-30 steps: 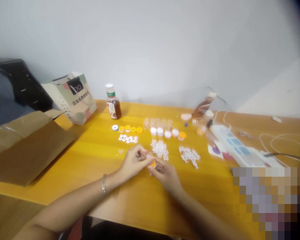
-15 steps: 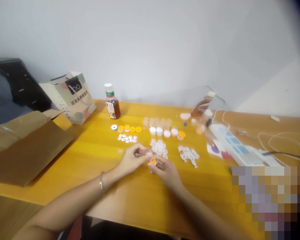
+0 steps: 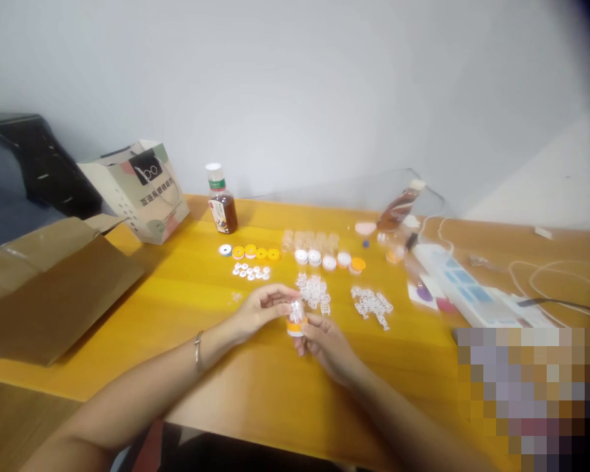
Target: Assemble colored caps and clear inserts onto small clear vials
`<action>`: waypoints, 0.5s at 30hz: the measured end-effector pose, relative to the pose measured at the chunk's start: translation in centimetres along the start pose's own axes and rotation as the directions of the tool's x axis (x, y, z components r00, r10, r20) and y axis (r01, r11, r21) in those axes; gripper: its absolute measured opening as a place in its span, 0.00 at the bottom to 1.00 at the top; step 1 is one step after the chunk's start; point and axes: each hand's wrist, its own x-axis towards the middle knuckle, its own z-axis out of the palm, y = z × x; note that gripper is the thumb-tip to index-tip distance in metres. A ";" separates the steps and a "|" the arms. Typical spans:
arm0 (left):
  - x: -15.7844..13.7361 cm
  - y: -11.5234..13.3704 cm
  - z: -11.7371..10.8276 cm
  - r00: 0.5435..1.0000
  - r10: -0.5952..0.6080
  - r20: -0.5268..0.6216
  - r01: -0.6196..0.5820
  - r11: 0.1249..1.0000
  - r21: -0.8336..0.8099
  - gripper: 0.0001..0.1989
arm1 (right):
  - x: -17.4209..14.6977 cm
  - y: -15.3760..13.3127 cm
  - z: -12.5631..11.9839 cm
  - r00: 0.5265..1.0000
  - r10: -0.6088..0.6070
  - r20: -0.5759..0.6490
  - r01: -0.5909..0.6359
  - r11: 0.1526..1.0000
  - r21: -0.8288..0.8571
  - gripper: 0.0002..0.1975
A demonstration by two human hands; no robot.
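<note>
We are holding clear plastic dome [image 3: 297, 308] on round orange-and-white plastic base [image 3: 295, 326] above yellow-brown wooden counter [image 3: 221, 406]; both parts sitting together. Right hand [image 3: 327, 343] gripping base between thumb and fingers; left hand [image 3: 261, 310] resting half-curled at dome, whether pinching we cannot tell. Clear plastic cylinders [image 3: 311, 241], white or orange round caps [image 3: 314, 257], flat white lattice pieces [image 3: 313, 293] lying separate, unjoined.

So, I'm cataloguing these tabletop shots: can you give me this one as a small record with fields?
Left hand: fingertips at the clear top of a small container
Right hand: gripping the container's orange-and-white base
Orientation: clear part uppermost
Contents: something pale, too blurred to identify
Just beyond hands: pile of white pieces; another pile to its right
Farther back: small round white pieces, yellow discs
Background: bottle of dark liquid, paper bag
Surface: wooden table
</note>
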 end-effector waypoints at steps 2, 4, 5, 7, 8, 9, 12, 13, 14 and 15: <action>0.0 -0.1 0.1 1.000 0.007 -0.002 -0.007 0.999 0.031 0.13 | 0.0 -0.1 -0.1 1.000 -0.002 -0.015 0.001 1.000 -0.031 0.10; -0.1 -0.2 0.4 0.999 0.023 -0.038 -0.018 0.994 0.106 0.12 | 0.0 -0.3 -0.1 0.999 -0.011 -0.044 0.005 0.992 -0.127 0.09; -0.2 -0.2 0.7 0.997 0.037 -0.069 -0.026 0.988 0.149 0.12 | 0.0 -0.3 -0.1 0.998 -0.020 -0.059 0.009 0.983 -0.182 0.09; -0.3 -0.5 1.3 0.984 0.072 -0.163 -0.033 0.972 0.231 0.11 | 0.1 -0.5 0.0 0.993 -0.060 -0.103 0.030 0.963 -0.269 0.09; -0.3 -0.6 1.6 0.972 0.091 -0.218 -0.031 0.963 0.267 0.12 | 0.1 -0.5 0.1 0.988 -0.086 -0.128 0.044 0.953 -0.300 0.09; -0.3 -0.7 1.8 0.959 0.104 -0.264 -0.023 0.956 0.292 0.13 | 0.1 -0.5 0.2 0.983 -0.107 -0.148 0.054 0.945 -0.324 0.09; -0.2 -0.8 1.6 0.962 0.084 -0.260 -0.006 0.957 0.289 0.14 | 0.2 -0.6 0.3 0.982 -0.109 -0.152 0.050 0.936 -0.348 0.09; -0.1 -0.7 1.3 0.974 0.072 -0.215 -0.011 0.962 0.273 0.14 | 0.2 -0.6 0.3 0.986 -0.091 -0.137 0.039 0.938 -0.343 0.10; -0.1 -0.7 1.0 0.984 0.063 -0.164 -0.020 0.967 0.254 0.12 | 0.3 -0.6 0.2 0.989 -0.076 -0.124 0.030 0.942 -0.335 0.10; 0.0 -0.6 0.7 0.991 0.060 -0.122 -0.030 0.971 0.236 0.11 | 0.3 -0.6 0.2 0.991 -0.067 -0.115 0.026 0.945 -0.326 0.11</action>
